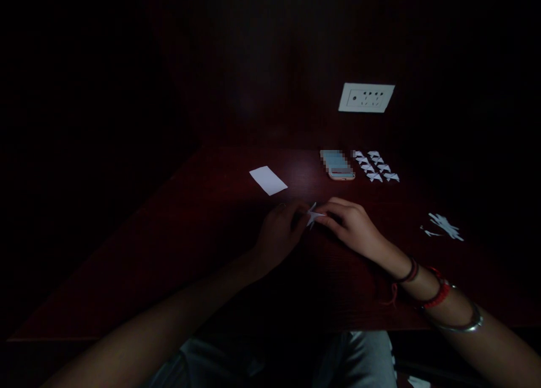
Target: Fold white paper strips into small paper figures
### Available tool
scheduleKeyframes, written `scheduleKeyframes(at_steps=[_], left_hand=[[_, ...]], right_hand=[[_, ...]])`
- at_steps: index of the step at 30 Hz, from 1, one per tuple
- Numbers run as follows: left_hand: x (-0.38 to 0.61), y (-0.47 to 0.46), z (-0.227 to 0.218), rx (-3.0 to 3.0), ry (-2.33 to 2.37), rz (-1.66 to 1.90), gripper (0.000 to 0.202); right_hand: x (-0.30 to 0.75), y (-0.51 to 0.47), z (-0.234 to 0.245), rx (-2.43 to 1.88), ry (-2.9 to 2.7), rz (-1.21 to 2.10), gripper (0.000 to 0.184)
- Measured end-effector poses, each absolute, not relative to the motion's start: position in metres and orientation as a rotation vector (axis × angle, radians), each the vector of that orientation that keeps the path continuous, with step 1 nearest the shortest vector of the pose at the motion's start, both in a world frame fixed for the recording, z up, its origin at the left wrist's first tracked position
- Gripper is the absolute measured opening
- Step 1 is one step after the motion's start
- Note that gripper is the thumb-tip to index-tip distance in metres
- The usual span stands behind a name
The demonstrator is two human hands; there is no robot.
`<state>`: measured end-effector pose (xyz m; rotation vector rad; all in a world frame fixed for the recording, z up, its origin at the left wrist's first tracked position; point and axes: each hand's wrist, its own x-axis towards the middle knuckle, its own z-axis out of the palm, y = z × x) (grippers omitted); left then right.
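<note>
Between my two hands is a small piece of folded white paper [313,215] with several points sticking out. My left hand [281,233] pinches its left side, partly in shadow. The fingertips of my right hand [349,224] close on its right side. Just beyond my left hand lies a flat white paper sheet [268,180]. Several small folded paper pieces [374,176] sit in two columns at the back right.
A phone [337,165] lies left of the folded pieces. Thin white paper strips [446,226] are heaped at the right. The dark red table [169,252] meets a wall with a white socket plate [367,98]. The surroundings are very dark.
</note>
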<state>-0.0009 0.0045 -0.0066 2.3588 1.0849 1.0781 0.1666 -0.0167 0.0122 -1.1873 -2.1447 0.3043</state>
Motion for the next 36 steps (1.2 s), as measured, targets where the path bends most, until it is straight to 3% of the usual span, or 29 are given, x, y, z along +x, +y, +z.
scheduleKeyframes(at_steps=[9,21,32,36], left_hand=[[-0.001,0.011,-0.01,2.388,0.986,1.102,0.013],[-0.003,0.016,-0.012,2.059,0.807,0.816,0.016],[-0.004,0.014,-0.014,2.127,0.901,0.859,0.015],[-0.003,0.014,-0.014,2.216,0.931,0.856,0.014]], right_hand=[[0.173,-0.014,0.013,-1.194,-2.12,0.31,0.014],[0.175,-0.015,0.015,-1.131,-2.077,0.274,0.016],[0.175,-0.009,0.005,-1.185,-1.895,0.734,0.013],[0.172,-0.01,-0.001,-1.18,-1.836,0.673,0.011]])
